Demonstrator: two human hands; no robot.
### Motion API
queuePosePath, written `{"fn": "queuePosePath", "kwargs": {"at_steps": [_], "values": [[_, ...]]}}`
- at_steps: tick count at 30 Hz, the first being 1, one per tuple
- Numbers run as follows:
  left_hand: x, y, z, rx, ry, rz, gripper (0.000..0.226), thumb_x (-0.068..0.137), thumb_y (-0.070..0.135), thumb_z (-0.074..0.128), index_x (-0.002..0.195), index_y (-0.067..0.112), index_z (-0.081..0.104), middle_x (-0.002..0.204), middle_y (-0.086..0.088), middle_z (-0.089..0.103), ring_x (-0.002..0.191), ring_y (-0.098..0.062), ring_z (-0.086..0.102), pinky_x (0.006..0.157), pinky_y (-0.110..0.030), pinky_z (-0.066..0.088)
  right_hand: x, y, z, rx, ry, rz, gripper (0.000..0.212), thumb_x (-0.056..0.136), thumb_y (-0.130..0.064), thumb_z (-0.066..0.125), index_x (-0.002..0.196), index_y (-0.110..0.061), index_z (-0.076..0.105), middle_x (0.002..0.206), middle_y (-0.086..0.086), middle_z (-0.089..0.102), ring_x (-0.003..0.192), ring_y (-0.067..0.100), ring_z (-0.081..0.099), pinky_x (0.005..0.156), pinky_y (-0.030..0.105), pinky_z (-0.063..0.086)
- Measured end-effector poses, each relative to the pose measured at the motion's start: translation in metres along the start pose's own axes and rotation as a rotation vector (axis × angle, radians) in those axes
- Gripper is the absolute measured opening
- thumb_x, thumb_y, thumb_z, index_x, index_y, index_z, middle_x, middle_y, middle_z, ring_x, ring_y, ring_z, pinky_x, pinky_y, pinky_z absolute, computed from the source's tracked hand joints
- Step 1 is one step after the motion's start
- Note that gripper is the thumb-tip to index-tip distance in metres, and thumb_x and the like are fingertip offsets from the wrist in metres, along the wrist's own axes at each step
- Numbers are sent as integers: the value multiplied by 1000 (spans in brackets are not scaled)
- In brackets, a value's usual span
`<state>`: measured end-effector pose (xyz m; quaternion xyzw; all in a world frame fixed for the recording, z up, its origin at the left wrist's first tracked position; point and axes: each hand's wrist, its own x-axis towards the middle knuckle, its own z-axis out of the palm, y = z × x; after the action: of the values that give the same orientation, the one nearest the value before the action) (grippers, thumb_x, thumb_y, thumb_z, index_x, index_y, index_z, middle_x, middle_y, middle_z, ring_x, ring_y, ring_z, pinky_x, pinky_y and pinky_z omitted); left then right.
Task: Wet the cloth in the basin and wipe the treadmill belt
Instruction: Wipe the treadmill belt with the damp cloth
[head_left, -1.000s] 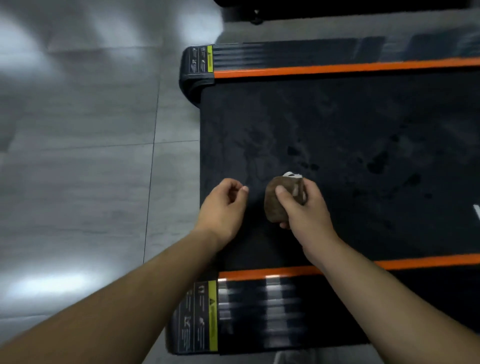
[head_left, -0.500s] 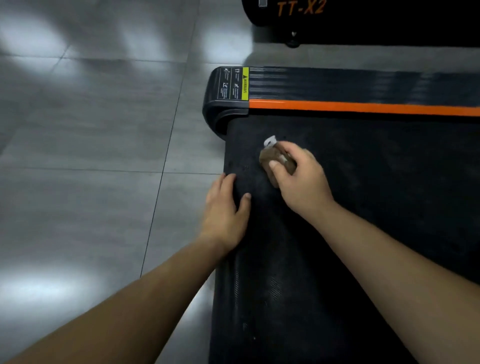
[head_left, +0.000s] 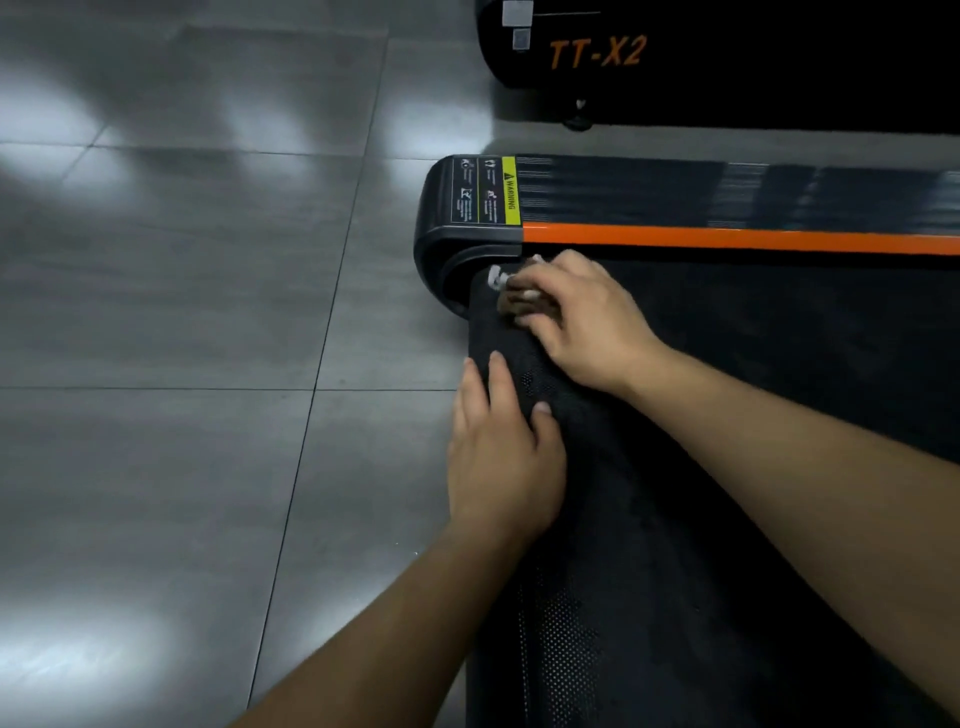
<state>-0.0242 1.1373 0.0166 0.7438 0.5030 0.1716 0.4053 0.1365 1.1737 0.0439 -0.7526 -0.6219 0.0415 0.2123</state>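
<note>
The black treadmill belt (head_left: 753, 415) fills the right of the view, bordered at the far side by an orange stripe (head_left: 727, 240). My right hand (head_left: 582, 317) presses a bunched brown cloth (head_left: 519, 304) with a white tag onto the belt's far left corner, next to the black end cap (head_left: 467, 208). Most of the cloth is hidden under my fingers. My left hand (head_left: 501, 452) lies flat on the belt's left end edge, fingers spread over it, holding nothing. No basin is in view.
Grey glossy floor tiles (head_left: 182, 364) lie to the left of the treadmill. A second black machine marked TT-X2 (head_left: 597, 52) stands at the top right, a narrow strip of floor away. A yellow warning label (head_left: 510, 189) sits on the end cap.
My right hand has slid the cloth across the belt to its far left corner. My left hand has gone from loosely curled to flat on the belt's end edge. The view shifted.
</note>
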Motion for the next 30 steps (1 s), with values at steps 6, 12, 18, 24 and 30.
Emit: {"fn": "queuePosePath", "kwargs": {"at_steps": [6, 12, 18, 24, 30], "values": [[0, 2, -2, 8, -21, -17, 67, 102, 38, 40, 160, 24, 10, 169, -3, 3, 154, -21, 7, 121, -40, 16, 14, 11, 4, -15, 147, 218, 29, 88, -30, 64, 116, -24, 64, 112, 8, 58, 110, 33, 53, 93, 41, 46], [-9, -2, -8, -14, -81, -3, 70, 103, 38, 42, 161, 25, 5, 169, -2, -4, 155, -20, 1, 123, -38, 9, 11, 14, -5, 21, 62, 95, 29, 88, -28, 67, 116, -23, 64, 108, 6, 58, 109, 30, 54, 91, 38, 45], [-21, -9, -6, -25, -67, 35, 72, 101, 39, 46, 161, 27, 6, 169, 2, -5, 154, -15, -1, 122, -31, 6, 7, -11, 13, 69, 77, 42, 29, 89, -27, 65, 117, -20, 65, 110, 10, 59, 107, 29, 55, 90, 36, 45], [-22, -11, -6, -37, -50, 43, 73, 100, 41, 47, 160, 29, 7, 169, 5, -3, 154, -13, 2, 122, -31, 9, 23, 26, -13, 66, 91, 219, 33, 90, -38, 65, 116, -18, 66, 108, 11, 61, 104, 31, 57, 88, 34, 44], [-22, -9, -6, -26, -34, 40, 73, 99, 40, 47, 160, 29, 9, 169, 4, -1, 154, -13, 4, 120, -29, 10, -6, -6, 7, 127, 19, 106, 32, 90, -56, 55, 84, -24, 56, 93, 1, 61, 92, 24, 57, 83, 39, 43]]}}
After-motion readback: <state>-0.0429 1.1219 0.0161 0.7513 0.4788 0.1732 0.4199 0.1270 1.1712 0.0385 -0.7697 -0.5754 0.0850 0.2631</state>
